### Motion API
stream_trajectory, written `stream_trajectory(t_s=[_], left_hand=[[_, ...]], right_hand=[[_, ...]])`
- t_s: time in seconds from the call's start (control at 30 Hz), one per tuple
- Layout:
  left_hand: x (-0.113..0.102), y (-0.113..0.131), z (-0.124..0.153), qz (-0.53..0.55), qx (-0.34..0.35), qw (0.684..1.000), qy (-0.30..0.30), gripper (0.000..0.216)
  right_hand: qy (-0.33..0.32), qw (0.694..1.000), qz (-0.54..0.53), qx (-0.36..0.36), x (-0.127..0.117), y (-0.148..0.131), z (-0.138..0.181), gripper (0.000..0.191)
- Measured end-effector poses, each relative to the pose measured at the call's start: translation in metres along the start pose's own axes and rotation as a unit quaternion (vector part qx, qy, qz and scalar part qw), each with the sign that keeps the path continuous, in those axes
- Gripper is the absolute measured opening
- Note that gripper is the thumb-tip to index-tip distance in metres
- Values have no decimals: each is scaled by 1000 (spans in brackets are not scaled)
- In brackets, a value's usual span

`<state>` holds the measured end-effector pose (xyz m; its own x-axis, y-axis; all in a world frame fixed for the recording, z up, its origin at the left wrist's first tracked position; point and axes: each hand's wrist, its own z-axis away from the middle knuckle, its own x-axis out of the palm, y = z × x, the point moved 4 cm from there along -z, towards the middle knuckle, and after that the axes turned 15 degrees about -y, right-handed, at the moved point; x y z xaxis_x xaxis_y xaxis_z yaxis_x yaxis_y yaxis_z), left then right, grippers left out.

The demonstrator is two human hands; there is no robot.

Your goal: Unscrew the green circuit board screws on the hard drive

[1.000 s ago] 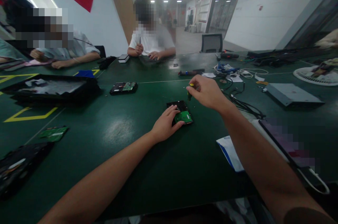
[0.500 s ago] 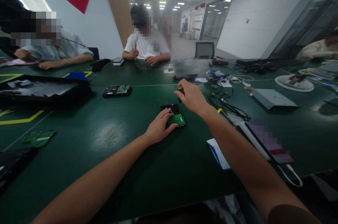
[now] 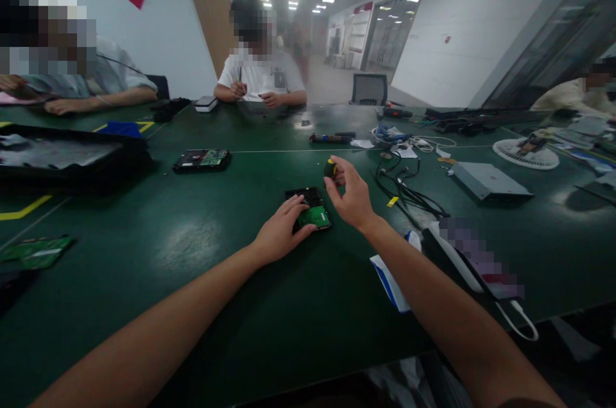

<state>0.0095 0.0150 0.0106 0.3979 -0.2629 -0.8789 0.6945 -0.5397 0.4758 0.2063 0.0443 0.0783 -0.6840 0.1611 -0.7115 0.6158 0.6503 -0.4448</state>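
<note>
A hard drive (image 3: 314, 216) lies on the green table with its green circuit board facing up. Across its left side rests my left hand (image 3: 283, 228), fingers over the top and thumb along the near edge, holding it. My right hand (image 3: 352, 193) is just right of the drive and a little above it. Between its thumb and fingers is a screwdriver (image 3: 330, 168) with a black and yellow handle; its shaft and tip cannot be made out.
Another hard drive (image 3: 202, 160) lies to the left, near a black tray (image 3: 120, 161). A green circuit board (image 3: 41, 253) is at far left. Right are black cables (image 3: 414, 193), a grey metal box (image 3: 491, 181), a white fan grille (image 3: 525, 156) and a phone (image 3: 481, 260). Other people sit around the table.
My right hand has turned and its fingers have loosened, showing more of the screwdriver handle. My left hand stays on the hard drive. The whole view has shifted slightly.
</note>
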Motion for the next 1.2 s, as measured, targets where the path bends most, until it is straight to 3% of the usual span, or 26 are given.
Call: stream_trajectory(t_s=[0.6,0.87,1.07,1.2], left_hand=[[0,-2,-1,-4,11,1000,3,59],[0,-2,0,-3,14,1000,4,59],[0,-2,0,-2,13,1000,8,57],[-1,-1,1,-5,13,1000,3,57]], right_hand=[[59,998,-5,12,4,7,14,61],[49,997,-34,44,8,10,15,75],[59,997,-22,40,4,3,16,73],[105,993,-20,56,-12,3,17,70]])
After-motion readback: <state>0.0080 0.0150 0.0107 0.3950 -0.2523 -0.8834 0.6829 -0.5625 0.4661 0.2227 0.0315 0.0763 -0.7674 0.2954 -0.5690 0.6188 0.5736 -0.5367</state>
